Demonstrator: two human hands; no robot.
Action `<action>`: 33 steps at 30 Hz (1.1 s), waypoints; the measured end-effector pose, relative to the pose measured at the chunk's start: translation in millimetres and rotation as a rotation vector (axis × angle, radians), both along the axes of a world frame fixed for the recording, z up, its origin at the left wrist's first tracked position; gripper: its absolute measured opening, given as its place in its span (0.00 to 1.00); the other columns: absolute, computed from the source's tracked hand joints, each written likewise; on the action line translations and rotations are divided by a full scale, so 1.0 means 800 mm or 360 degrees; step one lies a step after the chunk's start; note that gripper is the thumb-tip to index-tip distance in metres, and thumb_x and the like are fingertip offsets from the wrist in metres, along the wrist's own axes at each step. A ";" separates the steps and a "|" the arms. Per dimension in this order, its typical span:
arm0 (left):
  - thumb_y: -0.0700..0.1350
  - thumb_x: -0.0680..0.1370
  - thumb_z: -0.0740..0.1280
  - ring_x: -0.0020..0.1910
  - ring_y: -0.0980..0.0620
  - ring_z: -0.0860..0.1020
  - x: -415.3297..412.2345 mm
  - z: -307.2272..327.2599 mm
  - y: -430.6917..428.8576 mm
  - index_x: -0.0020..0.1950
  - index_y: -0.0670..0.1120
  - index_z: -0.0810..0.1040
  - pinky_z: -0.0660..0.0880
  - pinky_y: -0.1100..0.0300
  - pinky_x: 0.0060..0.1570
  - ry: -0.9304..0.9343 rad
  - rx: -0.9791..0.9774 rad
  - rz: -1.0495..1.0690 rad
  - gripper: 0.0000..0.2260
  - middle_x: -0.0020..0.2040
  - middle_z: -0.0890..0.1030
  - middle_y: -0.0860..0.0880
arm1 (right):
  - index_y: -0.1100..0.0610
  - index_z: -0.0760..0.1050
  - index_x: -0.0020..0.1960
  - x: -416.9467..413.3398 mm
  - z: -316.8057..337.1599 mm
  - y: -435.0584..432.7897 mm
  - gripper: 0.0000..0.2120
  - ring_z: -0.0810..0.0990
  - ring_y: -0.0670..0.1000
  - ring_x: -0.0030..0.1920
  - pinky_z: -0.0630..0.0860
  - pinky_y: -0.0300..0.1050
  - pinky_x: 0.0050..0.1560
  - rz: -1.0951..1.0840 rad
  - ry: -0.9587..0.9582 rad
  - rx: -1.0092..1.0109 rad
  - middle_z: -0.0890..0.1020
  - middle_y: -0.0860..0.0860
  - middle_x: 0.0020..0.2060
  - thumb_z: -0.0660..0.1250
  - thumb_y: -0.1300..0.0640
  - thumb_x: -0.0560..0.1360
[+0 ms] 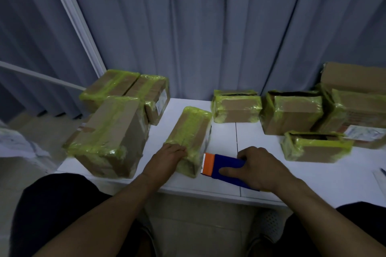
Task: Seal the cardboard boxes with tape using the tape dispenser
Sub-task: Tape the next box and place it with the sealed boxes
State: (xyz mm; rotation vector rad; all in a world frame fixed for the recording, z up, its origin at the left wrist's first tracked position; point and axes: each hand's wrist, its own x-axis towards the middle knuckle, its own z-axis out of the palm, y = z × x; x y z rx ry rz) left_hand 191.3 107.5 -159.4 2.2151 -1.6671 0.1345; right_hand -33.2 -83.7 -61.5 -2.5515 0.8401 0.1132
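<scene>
Table [225,137] is packed with cardboard boxes banded in yellow-green tape, with the big box [110,137] hanging off the left edge. The one in play is the narrow box [192,131] in the middle, lying lengthwise away from the person. Left hand [169,156] holds its near end, fingers bent over the top edge. Right hand [261,167] is wrapped around the blue tape dispenser [229,166], low over the table just right of that near end, with its orange head [208,162] and teeth pointing at the box. My take: keep the left hand pinning the box so it can't skate, lay the orange head flat on the near end, pull one straight run along the top, then tip onto the teeth to cut. The open-topped box [315,146] on the right probably comes next
</scene>
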 end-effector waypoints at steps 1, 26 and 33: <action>0.47 0.75 0.60 0.50 0.41 0.84 -0.001 0.005 0.002 0.57 0.44 0.82 0.80 0.41 0.49 -0.0043 0.0001 -0.0026 0.16 0.53 0.84 0.42 | 0.51 0.79 0.39 -0.005 0.001 -0.005 0.28 0.82 0.46 0.35 0.83 0.48 0.42 -0.0022 -0.0003 0.0004 0.82 0.47 0.33 0.71 0.25 0.65; 0.58 0.75 0.70 0.58 0.51 0.73 -0.040 0.009 -0.015 0.59 0.50 0.83 0.72 0.61 0.54 0.0382 0.0023 0.0386 0.17 0.55 0.78 0.52 | 0.54 0.70 0.47 0.047 -0.054 0.015 0.28 0.77 0.53 0.41 0.75 0.45 0.41 -0.0009 0.0289 -0.0211 0.73 0.49 0.39 0.67 0.28 0.73; 0.62 0.75 0.70 0.51 0.51 0.76 -0.050 0.006 -0.023 0.51 0.52 0.85 0.79 0.52 0.47 0.0437 -0.0150 0.0544 0.15 0.49 0.80 0.52 | 0.53 0.67 0.40 0.053 -0.058 0.028 0.27 0.80 0.52 0.41 0.74 0.44 0.39 -0.0129 0.0304 -0.0192 0.74 0.48 0.37 0.66 0.28 0.73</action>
